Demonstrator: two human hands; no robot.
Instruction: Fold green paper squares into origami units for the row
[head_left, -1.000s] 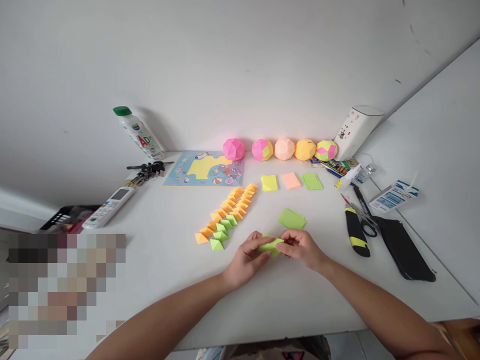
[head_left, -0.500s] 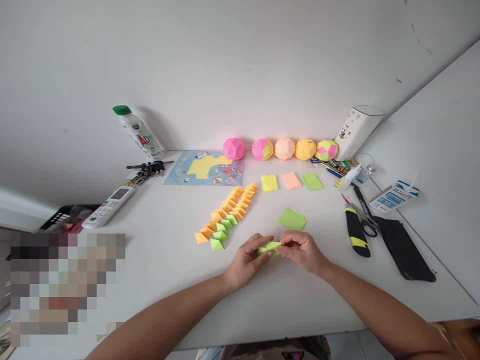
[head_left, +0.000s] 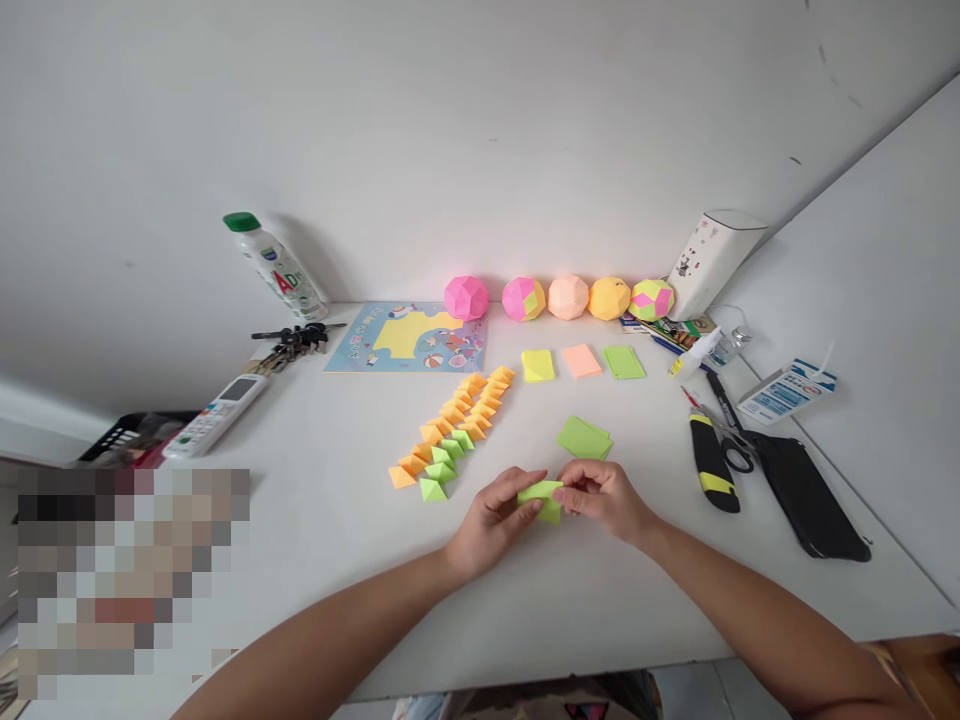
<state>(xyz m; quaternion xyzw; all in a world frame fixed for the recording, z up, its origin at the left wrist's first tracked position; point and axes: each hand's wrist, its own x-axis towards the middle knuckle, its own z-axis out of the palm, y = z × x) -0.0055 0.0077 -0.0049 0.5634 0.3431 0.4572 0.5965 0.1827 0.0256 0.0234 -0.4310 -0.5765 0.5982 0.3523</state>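
Note:
A green paper piece (head_left: 541, 492), partly folded, is held between both hands near the table's front. My left hand (head_left: 496, 520) grips its left side, fingers above and thumb below. My right hand (head_left: 604, 497) pinches its right end. Just beyond the hands lies a small stack of green paper (head_left: 585, 438). To the left, folded orange pieces (head_left: 454, 411) stand in two slanting rows, with several folded green pieces (head_left: 442, 472) at their near end. Farther back are yellow (head_left: 538, 365), peach (head_left: 582, 361) and green paper squares (head_left: 624, 362).
Paper balls (head_left: 568, 298) line the wall beside a blue picture board (head_left: 352, 345). A bottle (head_left: 281, 270), keys (head_left: 289, 345) and a remote (head_left: 216, 415) are at left. A cutter (head_left: 711, 460), scissors (head_left: 739, 455) and a black pouch (head_left: 810, 495) lie at right.
The green piece between my hands has opened a little, and more of its lower part shows under the fold. Both hands keep nearly the same place.

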